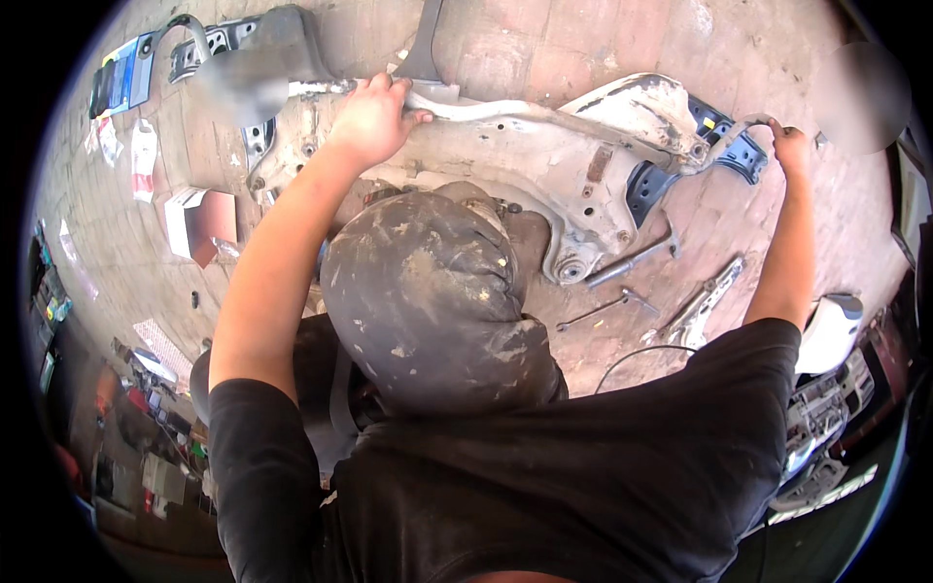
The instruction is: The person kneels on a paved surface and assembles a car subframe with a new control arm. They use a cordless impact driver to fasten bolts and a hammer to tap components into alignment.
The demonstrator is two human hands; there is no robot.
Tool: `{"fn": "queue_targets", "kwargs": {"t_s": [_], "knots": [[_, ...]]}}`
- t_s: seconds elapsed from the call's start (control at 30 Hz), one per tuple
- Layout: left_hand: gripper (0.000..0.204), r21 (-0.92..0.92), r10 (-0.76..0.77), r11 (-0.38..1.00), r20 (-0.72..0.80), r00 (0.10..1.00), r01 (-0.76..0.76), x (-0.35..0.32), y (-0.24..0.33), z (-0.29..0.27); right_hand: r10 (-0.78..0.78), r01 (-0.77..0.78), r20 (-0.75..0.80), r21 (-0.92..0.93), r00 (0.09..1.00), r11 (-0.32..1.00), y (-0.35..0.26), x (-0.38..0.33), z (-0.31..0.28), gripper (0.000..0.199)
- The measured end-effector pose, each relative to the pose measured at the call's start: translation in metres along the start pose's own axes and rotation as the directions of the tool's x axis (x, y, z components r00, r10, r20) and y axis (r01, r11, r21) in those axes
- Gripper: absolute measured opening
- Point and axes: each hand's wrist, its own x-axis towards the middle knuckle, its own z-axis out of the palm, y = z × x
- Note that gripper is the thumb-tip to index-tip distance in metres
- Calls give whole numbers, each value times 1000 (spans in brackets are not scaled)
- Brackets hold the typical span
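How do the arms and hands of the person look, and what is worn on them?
Both forearms are bare; the left hand and right hand wear no gloves. Short black sleeves of a dark T-shirt end above the elbows. No watch or rings show.

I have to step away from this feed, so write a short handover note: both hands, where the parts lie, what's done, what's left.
Left hand: gripping the bar along the top of the white metal subframe.
Right hand: holding the subframe's far right end by the blue bracket.
Subframe lies flat on the concrete floor. Loose tools lie on the floor just below it; a small open box sits to the left.
Done or left: cannot tell from this view.
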Motion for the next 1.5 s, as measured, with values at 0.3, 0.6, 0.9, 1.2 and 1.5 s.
{"fn": "queue_targets", "kwargs": {"t_s": [0.3,0.6,0.9,1.2,1.5], "knots": [[57,21,0,1000,26,1000,-1,2,5,-4,-142,129,-127,-104,982,986,54,21,38,60],[61,-84,-53,995,96,994,61,-4,5,-11,-387,361,-57,-263,920,895,125,82,85,26],[64,-103,-80,991,65,995,87,-2,7,-3,-208,204,-33,-100,977,974,76,61,71,63],[63,-158,-100,982,58,993,108,-4,7,-4,-138,136,-25,-82,990,987,40,33,49,65],[70,-267,-192,946,-4,981,184,-13,15,17,-188,156,-69,-328,980,932,50,50,65,62]]}}
